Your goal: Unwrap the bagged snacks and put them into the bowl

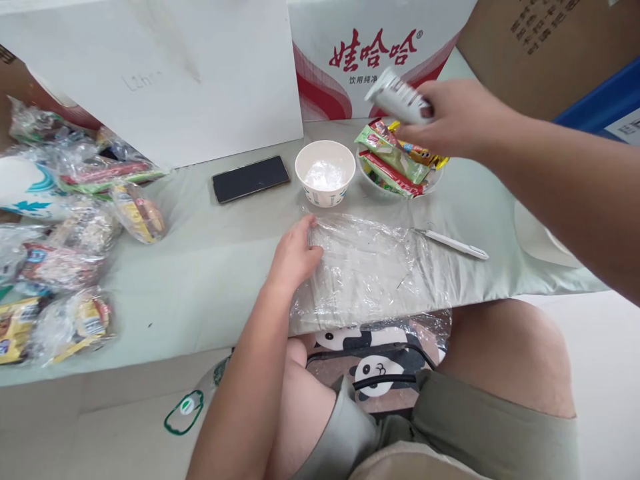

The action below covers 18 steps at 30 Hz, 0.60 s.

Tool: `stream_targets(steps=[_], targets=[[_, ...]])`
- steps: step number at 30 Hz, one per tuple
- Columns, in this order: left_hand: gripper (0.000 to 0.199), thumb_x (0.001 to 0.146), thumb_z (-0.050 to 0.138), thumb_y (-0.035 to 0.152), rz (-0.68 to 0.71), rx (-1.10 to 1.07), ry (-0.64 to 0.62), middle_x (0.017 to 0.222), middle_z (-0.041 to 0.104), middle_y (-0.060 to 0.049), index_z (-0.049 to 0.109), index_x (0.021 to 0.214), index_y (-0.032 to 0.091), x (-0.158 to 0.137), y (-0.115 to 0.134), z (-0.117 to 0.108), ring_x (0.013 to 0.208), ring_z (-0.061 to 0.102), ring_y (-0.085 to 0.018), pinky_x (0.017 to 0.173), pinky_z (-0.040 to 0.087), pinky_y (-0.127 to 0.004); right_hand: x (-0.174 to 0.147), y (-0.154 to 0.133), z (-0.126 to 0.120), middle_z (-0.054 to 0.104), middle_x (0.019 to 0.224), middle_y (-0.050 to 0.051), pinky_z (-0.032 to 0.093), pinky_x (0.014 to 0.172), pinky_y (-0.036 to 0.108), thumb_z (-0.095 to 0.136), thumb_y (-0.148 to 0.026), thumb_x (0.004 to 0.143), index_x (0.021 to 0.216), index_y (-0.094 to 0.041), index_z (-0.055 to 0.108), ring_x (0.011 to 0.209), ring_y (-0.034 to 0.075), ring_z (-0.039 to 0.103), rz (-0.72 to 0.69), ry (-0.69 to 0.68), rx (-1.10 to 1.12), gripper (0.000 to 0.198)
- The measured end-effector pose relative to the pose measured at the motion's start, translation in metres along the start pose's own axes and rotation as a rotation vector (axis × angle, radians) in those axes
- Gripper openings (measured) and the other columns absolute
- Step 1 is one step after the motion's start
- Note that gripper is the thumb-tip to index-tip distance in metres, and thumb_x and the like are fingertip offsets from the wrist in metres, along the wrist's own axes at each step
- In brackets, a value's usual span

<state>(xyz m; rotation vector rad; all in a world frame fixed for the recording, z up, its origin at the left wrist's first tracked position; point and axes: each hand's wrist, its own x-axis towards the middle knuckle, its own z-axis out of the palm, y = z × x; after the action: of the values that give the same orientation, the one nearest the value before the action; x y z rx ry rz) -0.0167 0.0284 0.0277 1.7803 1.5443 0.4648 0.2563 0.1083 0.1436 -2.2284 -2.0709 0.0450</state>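
Observation:
On the left edge of a clear plastic film (365, 260) rests my left hand (297, 252), its thumb and fingers gripping the film there. The film lies wrinkled on the cloth and hangs over the front edge. My right hand (447, 117) is closed round a silver-white packet (397, 100), tube-like in shape, with dark lettering blurred by motion. It is raised above a bowl of packaged snacks (400, 163), where green, red and yellow wrappers show. Left of that bowl stands a white paper bowl (325, 173) with crumpled clear plastic inside. A white utility knife (453, 245) lies by the film's right side.
A dark phone (251, 179) lies left of the paper bowl. Several film-wrapped snacks (75, 233) are heaped at the far left. A white box (150, 80) and a red-lettered carton (375, 60) stand behind. The table's front edge (200, 347) runs above my lap.

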Motion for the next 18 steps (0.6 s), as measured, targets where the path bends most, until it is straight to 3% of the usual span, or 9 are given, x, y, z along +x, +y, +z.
stream_targets(steps=[4, 6, 9, 12, 15, 18], targets=[[0.072, 0.078, 0.057, 0.005, -0.02, 0.018, -0.02, 0.151, 0.064, -0.005, 0.055, 0.149, 0.018, 0.0, 0.003, -0.002, 0.141, 0.06, -0.03, 0.123, 0.047, -0.043, -0.015, 0.009, -0.01, 0.072, 0.103, 0.01, 0.051, 0.084, 0.043, 0.072, -0.047, 0.092, 0.107, -0.012, 0.067, 0.099, 0.024, 0.068, 0.168, -0.061, 0.045, 0.038], [0.071, 0.08, 0.056, 0.006, -0.023, 0.031, -0.026, 0.153, 0.062, -0.005, 0.054, 0.15, 0.017, 0.0, 0.005, -0.002, 0.143, 0.058, -0.028, 0.124, 0.045, -0.041, -0.018, 0.018, -0.006, 0.072, 0.107, 0.012, 0.05, 0.088, 0.044, 0.071, -0.049, 0.093, 0.117, -0.012, 0.066, 0.1, 0.024, 0.066, 0.172, -0.125, 0.087, 0.045], [0.07, 0.082, 0.055, 0.006, -0.022, 0.057, -0.025, 0.153, 0.062, -0.007, 0.053, 0.151, 0.014, 0.0, 0.007, -0.003, 0.144, 0.057, -0.027, 0.125, 0.044, -0.038, -0.022, 0.029, 0.003, 0.071, 0.115, 0.012, 0.049, 0.091, 0.044, 0.063, -0.042, 0.097, 0.13, -0.016, 0.063, 0.101, 0.023, 0.064, 0.136, -0.08, 0.124, 0.041], [0.069, 0.082, 0.056, 0.007, -0.018, 0.071, -0.018, 0.151, 0.064, -0.007, 0.054, 0.15, 0.015, 0.0, 0.008, -0.004, 0.143, 0.058, -0.026, 0.124, 0.044, -0.037, -0.021, 0.033, 0.011, 0.071, 0.11, 0.008, 0.047, 0.085, 0.038, 0.062, -0.023, 0.093, 0.117, -0.022, 0.068, 0.093, 0.02, 0.062, 0.063, -0.029, 0.107, 0.025], [0.07, 0.078, 0.057, 0.006, -0.011, 0.027, -0.008, 0.15, 0.065, -0.007, 0.057, 0.148, 0.019, 0.0, 0.006, -0.004, 0.139, 0.061, -0.027, 0.122, 0.046, -0.04, -0.017, 0.031, 0.014, 0.069, 0.094, 0.004, 0.044, 0.077, 0.035, 0.056, -0.007, 0.087, 0.1, -0.023, 0.07, 0.084, 0.018, 0.06, 0.0, -0.108, 0.106, 0.024], [0.071, 0.074, 0.06, 0.007, 0.024, -0.08, 0.021, 0.147, 0.066, -0.007, 0.06, 0.144, 0.021, 0.001, 0.002, -0.005, 0.109, 0.072, -0.025, 0.111, 0.054, -0.044, -0.031, 0.03, 0.013, 0.067, 0.093, 0.006, 0.045, 0.084, 0.039, 0.059, -0.005, 0.084, 0.089, -0.023, 0.068, 0.094, 0.022, 0.061, -0.06, 0.009, 0.094, 0.021]])
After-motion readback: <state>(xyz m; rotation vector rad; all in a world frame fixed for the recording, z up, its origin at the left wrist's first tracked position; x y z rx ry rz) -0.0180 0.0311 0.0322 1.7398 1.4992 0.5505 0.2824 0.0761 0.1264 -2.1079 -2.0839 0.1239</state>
